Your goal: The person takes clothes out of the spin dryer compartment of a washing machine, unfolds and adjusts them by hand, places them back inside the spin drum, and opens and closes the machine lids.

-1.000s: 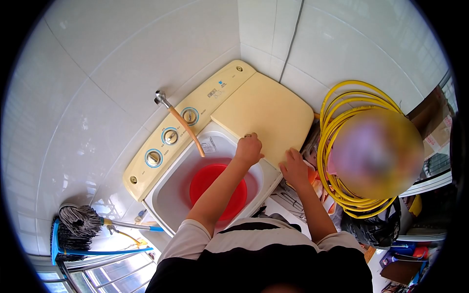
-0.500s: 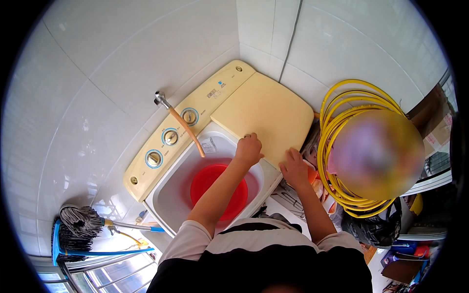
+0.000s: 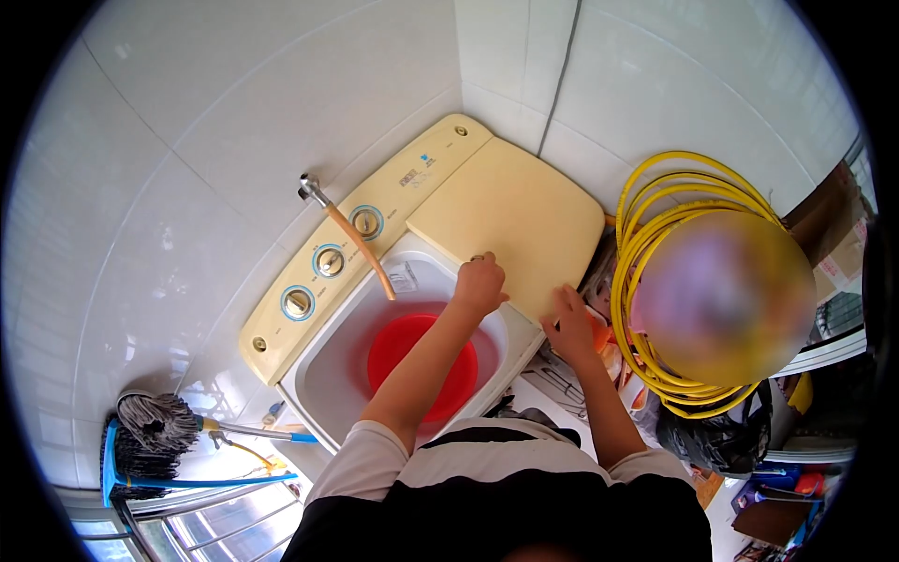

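A cream twin-tub washing machine (image 3: 298,347) stands in the corner. Its flat lid (image 3: 524,206) covers the right-hand part, while the grey wash tub (image 3: 323,375) on the left is uncovered. Inside that tub sits a red basin (image 3: 398,351), partly hidden by my left forearm. My left hand (image 3: 480,284) is closed over the lid's edge beside the tub, its fingertips mostly hidden from above. At the lid's near right corner is my right hand (image 3: 569,328), fingers loosely bent and thumb apart from them; I cannot tell how firmly it touches the lid.
A tap with a tan hose (image 3: 361,248) reaches over the tub. Coiled yellow hose (image 3: 646,272) hangs at the right, above a black plastic bag (image 3: 721,436). A mop (image 3: 154,421) and a blue broom (image 3: 110,464) lean at the lower left. Tiled walls close off the back.
My right hand has shifted slightly right at the lid's corner, and its thumb and fingers show a wider gap. My left hand and the lid look nearly unchanged.
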`<action>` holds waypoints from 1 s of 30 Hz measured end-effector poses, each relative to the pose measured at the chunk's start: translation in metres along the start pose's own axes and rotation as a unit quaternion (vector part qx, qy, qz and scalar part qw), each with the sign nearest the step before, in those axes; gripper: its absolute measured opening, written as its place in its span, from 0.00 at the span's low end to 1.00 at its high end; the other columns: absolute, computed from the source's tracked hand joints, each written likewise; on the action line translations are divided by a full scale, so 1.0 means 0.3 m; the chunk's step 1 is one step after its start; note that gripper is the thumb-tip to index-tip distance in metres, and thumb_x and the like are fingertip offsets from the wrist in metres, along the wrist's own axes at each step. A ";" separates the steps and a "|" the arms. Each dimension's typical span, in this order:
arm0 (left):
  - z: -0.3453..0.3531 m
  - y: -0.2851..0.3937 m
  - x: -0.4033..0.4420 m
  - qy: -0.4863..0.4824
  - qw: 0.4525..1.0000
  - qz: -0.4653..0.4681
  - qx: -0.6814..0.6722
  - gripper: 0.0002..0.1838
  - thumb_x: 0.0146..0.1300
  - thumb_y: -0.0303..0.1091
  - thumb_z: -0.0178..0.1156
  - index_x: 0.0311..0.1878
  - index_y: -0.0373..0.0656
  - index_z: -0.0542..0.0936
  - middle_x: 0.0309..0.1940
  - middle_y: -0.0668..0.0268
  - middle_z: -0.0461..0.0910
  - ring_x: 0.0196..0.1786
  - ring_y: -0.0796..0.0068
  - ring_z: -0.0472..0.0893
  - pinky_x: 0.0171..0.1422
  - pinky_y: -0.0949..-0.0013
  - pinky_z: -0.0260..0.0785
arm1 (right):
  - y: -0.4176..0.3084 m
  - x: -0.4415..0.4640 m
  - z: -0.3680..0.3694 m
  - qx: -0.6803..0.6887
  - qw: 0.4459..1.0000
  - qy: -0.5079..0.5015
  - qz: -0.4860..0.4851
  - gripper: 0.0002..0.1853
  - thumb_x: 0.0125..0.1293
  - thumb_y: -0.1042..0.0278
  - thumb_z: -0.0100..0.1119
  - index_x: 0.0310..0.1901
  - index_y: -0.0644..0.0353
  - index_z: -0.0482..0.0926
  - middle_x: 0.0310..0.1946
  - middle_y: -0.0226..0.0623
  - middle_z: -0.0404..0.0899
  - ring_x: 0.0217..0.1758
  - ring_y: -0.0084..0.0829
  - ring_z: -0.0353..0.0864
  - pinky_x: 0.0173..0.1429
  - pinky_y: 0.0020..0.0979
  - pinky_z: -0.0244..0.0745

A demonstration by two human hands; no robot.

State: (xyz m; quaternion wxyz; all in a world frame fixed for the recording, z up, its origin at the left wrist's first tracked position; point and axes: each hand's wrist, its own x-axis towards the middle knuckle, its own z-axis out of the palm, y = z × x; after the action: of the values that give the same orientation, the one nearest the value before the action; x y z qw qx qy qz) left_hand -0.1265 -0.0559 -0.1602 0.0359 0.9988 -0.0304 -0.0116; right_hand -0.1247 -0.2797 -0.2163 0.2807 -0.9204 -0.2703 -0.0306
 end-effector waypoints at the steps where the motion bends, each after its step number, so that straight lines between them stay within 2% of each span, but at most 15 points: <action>1: 0.000 0.000 0.002 0.000 1.000 0.004 -0.003 0.25 0.44 0.52 0.72 0.35 0.40 0.82 0.39 0.61 0.77 0.44 0.64 0.80 0.43 0.63 0.76 | 0.008 -0.012 0.005 0.038 0.999 0.006 0.017 0.34 0.56 0.65 0.63 0.62 0.67 0.62 0.63 0.56 0.61 0.68 0.54 0.58 0.70 0.42 0.58; 5: 0.002 0.003 0.003 -0.004 1.000 -0.009 0.000 0.24 0.43 0.52 0.73 0.34 0.41 0.82 0.39 0.61 0.77 0.45 0.64 0.80 0.44 0.63 0.76 | 0.026 -0.054 0.038 0.007 0.994 0.038 0.099 0.38 0.56 0.63 0.64 0.65 0.68 0.58 0.63 0.58 0.60 0.69 0.54 0.56 0.70 0.41 0.58; 7: -0.002 0.006 0.007 -0.008 1.000 -0.013 0.001 0.24 0.43 0.51 0.73 0.34 0.40 0.82 0.39 0.61 0.76 0.45 0.64 0.80 0.45 0.64 0.76 | 0.039 -0.061 0.027 0.147 0.977 -0.008 0.152 0.41 0.55 0.62 0.65 0.67 0.68 0.55 0.64 0.59 0.60 0.69 0.52 0.58 0.71 0.41 0.57; 8: -0.006 0.008 0.008 -0.010 1.000 -0.011 0.000 0.24 0.43 0.51 0.73 0.34 0.40 0.82 0.39 0.61 0.76 0.45 0.64 0.80 0.45 0.64 0.76 | 0.054 -0.062 0.036 0.147 0.977 -0.008 0.154 0.41 0.55 0.62 0.65 0.67 0.68 0.55 0.64 0.59 0.60 0.69 0.52 0.58 0.71 0.41 0.57; 11: -0.020 0.010 0.006 -0.017 1.000 -0.012 -0.007 0.22 0.45 0.50 0.73 0.34 0.41 0.83 0.40 0.60 0.76 0.46 0.63 0.79 0.45 0.64 0.76 | 0.132 -0.049 0.125 0.274 0.949 0.020 0.155 0.43 0.55 0.61 0.65 0.68 0.68 0.53 0.62 0.57 0.64 0.67 0.48 0.62 0.69 0.40 0.58; 13: -0.025 0.011 0.004 -0.021 1.000 -0.014 -0.003 0.22 0.45 0.50 0.73 0.35 0.41 0.83 0.40 0.60 0.76 0.46 0.63 0.79 0.45 0.64 0.75 | 0.152 -0.022 0.158 0.374 0.910 0.021 0.179 0.42 0.58 0.65 0.65 0.69 0.67 0.52 0.60 0.52 0.67 0.64 0.41 0.67 0.66 0.37 0.62; 14: -0.022 0.011 0.003 -0.023 1.000 -0.015 -0.003 0.22 0.45 0.50 0.73 0.35 0.41 0.83 0.40 0.60 0.76 0.46 0.63 0.79 0.45 0.64 0.75 | 0.136 -0.016 0.151 0.375 0.909 0.020 0.179 0.42 0.58 0.65 0.65 0.69 0.67 0.52 0.60 0.52 0.67 0.64 0.41 0.67 0.66 0.37 0.62; 16: -0.013 0.008 -0.003 -0.011 1.000 -0.014 -0.014 0.23 0.46 0.50 0.73 0.35 0.39 0.83 0.41 0.60 0.76 0.47 0.64 0.79 0.45 0.64 0.75 | 0.084 -0.003 0.124 0.505 0.829 0.060 0.232 0.34 0.62 0.77 0.58 0.68 0.66 0.54 0.57 0.43 0.71 0.60 0.33 0.71 0.63 0.30 0.66; 20: 0.020 0.004 -0.008 -0.009 1.000 -0.018 -0.014 0.26 0.46 0.51 0.72 0.40 0.39 0.80 0.43 0.60 0.75 0.48 0.62 0.79 0.45 0.62 0.76 | 0.060 0.024 0.104 0.515 0.812 0.064 0.266 0.34 0.62 0.78 0.58 0.68 0.67 0.54 0.56 0.44 0.72 0.60 0.33 0.72 0.62 0.30 0.67; 22: 0.041 0.015 -0.022 0.013 1.000 -0.027 0.004 0.27 0.47 0.48 0.72 0.44 0.37 0.77 0.49 0.56 0.72 0.56 0.58 0.75 0.47 0.61 0.76 | 0.043 0.035 0.091 0.542 0.780 0.087 0.300 0.39 0.59 0.75 0.62 0.69 0.67 0.53 0.57 0.45 0.71 0.58 0.34 0.73 0.61 0.31 0.68; 23: 0.050 0.020 -0.034 0.014 1.000 -0.026 0.004 0.27 0.47 0.48 0.72 0.44 0.37 0.77 0.49 0.56 0.72 0.56 0.58 0.75 0.47 0.61 0.76 | 0.034 0.039 0.079 0.542 0.780 0.088 0.300 0.39 0.59 0.75 0.62 0.69 0.67 0.53 0.57 0.45 0.71 0.58 0.34 0.73 0.61 0.31 0.68; 25: 0.064 0.026 -0.061 0.059 0.997 -0.039 -0.044 0.28 0.47 0.42 0.72 0.48 0.38 0.75 0.55 0.52 0.68 0.64 0.56 0.69 0.50 0.59 0.76 | 0.018 0.049 0.050 0.579 0.734 0.105 0.338 0.39 0.57 0.76 0.62 0.69 0.67 0.54 0.54 0.45 0.73 0.57 0.33 0.73 0.61 0.31 0.68; 26: 0.073 0.028 -0.074 0.060 0.997 -0.032 -0.043 0.28 0.47 0.42 0.72 0.48 0.38 0.75 0.55 0.52 0.68 0.64 0.56 0.69 0.50 0.59 0.76 | 0.009 0.055 0.036 0.580 0.733 0.112 0.338 0.39 0.57 0.76 0.62 0.69 0.67 0.54 0.54 0.45 0.73 0.57 0.33 0.73 0.61 0.31 0.68; 28: 0.092 0.038 -0.110 0.209 0.974 0.008 -0.087 0.31 0.48 0.37 0.71 0.55 0.39 0.72 0.56 0.52 0.67 0.63 0.48 0.68 0.51 0.59 0.76 | -0.010 0.054 0.005 0.634 0.675 0.143 0.349 0.38 0.55 0.77 0.61 0.68 0.66 0.56 0.50 0.43 0.74 0.55 0.32 0.73 0.61 0.30 0.66; 30: 0.070 0.065 -0.144 0.232 0.964 0.010 -0.130 0.30 0.48 0.35 0.70 0.56 0.41 0.72 0.55 0.53 0.67 0.61 0.50 0.70 0.51 0.59 0.75 | -0.050 0.061 -0.040 0.643 0.679 0.161 0.315 0.37 0.55 0.78 0.60 0.68 0.66 0.57 0.50 0.41 0.73 0.55 0.31 0.72 0.62 0.31 0.65</action>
State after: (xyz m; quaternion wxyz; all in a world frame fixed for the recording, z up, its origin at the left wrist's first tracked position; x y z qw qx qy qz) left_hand -0.1714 -0.0742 -0.1789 0.1719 0.9606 -0.0298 0.2165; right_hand -0.1157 -0.2669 -0.1948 0.8358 -0.5248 0.1319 0.0929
